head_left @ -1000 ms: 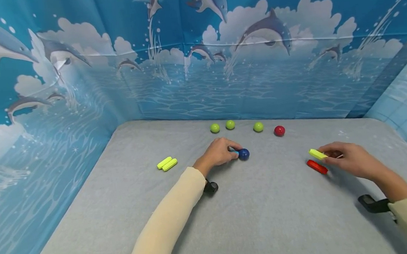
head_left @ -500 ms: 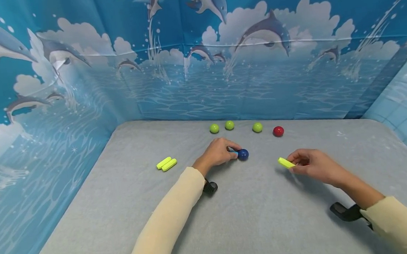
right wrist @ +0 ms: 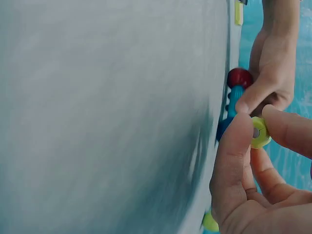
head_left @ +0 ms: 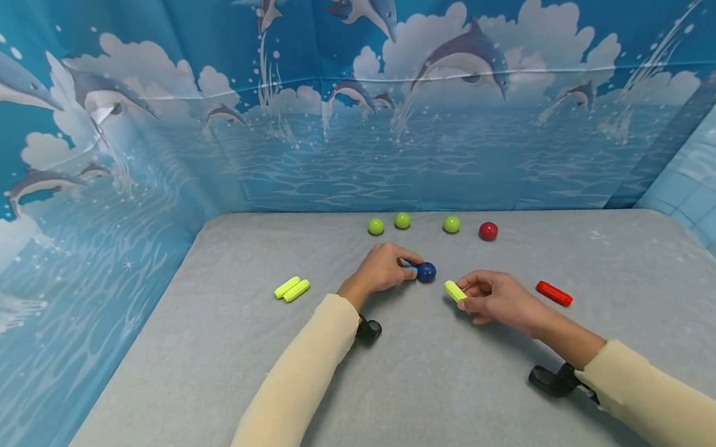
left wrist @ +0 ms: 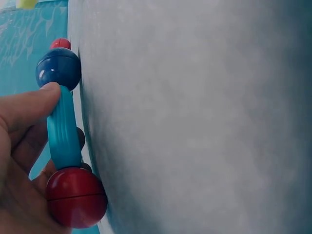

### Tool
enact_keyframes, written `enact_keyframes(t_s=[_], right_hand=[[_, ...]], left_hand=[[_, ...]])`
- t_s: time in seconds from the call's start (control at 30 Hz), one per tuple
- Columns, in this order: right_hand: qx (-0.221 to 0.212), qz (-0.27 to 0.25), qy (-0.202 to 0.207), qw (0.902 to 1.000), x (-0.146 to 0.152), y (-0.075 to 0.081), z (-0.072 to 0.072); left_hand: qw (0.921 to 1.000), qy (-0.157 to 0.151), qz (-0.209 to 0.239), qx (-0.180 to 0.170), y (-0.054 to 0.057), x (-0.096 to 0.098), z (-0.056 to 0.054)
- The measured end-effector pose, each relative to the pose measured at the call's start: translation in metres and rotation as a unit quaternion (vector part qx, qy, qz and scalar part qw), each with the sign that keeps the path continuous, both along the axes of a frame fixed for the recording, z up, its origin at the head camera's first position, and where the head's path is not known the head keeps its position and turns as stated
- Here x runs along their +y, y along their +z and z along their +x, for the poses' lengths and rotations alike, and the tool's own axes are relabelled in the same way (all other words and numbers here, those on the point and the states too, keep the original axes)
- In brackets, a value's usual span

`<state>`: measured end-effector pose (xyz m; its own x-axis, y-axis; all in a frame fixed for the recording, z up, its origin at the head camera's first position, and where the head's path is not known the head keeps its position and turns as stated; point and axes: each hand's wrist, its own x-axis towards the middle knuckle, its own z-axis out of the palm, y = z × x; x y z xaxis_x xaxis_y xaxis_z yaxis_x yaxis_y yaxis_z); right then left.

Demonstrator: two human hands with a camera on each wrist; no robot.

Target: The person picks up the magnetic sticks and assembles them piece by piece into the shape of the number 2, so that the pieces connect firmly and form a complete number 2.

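My left hand [head_left: 382, 267] pinches a light blue magnetic rod [left wrist: 63, 126] between thumb and fingers. A dark blue ball [head_left: 426, 272] sits on one end of that rod and a dark red ball [left wrist: 77, 197] on the other. In the head view the hand hides the red ball. My right hand [head_left: 499, 300] holds a yellow rod [head_left: 454, 290] by thumb and fingertips, just right of the dark blue ball. A grey disc shows in the yellow rod's end [right wrist: 257, 132] in the right wrist view.
Two yellow rods [head_left: 296, 290] lie side by side at the left. Along the back of the grey cloth [head_left: 449, 393] are three green balls [head_left: 451, 224] and a red ball [head_left: 489, 231]. A red rod [head_left: 554, 293] lies beyond my right forearm. Dolphin-printed curtains [head_left: 352, 153] hang behind.
My right hand has carried the yellow rod leftward, from over the red rod to near the dark blue ball, turning the rod a little. My left hand has kept its place and grip.
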<state>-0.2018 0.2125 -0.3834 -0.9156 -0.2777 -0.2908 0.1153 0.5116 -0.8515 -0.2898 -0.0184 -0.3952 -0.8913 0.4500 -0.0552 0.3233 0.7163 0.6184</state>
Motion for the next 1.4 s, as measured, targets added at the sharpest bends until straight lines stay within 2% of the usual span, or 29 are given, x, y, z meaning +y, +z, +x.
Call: enact_keyframes(t_s=[0.23, 0.53, 1.1, 1.4], right_hand=[[-0.045, -0.028, -0.028, 0.9982, -0.021, -0.001, -0.007], [-0.064, -0.032, -0.049, 0.9962, -0.036, -0.003, -0.011], [-0.093, -0.071, -0.062, 0.9913, -0.043, -0.008, -0.023], [-0.095, -0.088, -0.052, 0.9903, -0.042, -0.009, -0.024]], left_hand=[[0.9999, -0.01, -0.001, 0.01, 0.001, 0.0, 0.0], [0.9998, -0.014, 0.004, 0.015, 0.001, 0.0, 0.001], [1.0, 0.001, 0.004, -0.001, 0.003, 0.001, 0.005], [0.9999, 0.001, 0.011, 0.003, 0.002, 0.0, 0.004]])
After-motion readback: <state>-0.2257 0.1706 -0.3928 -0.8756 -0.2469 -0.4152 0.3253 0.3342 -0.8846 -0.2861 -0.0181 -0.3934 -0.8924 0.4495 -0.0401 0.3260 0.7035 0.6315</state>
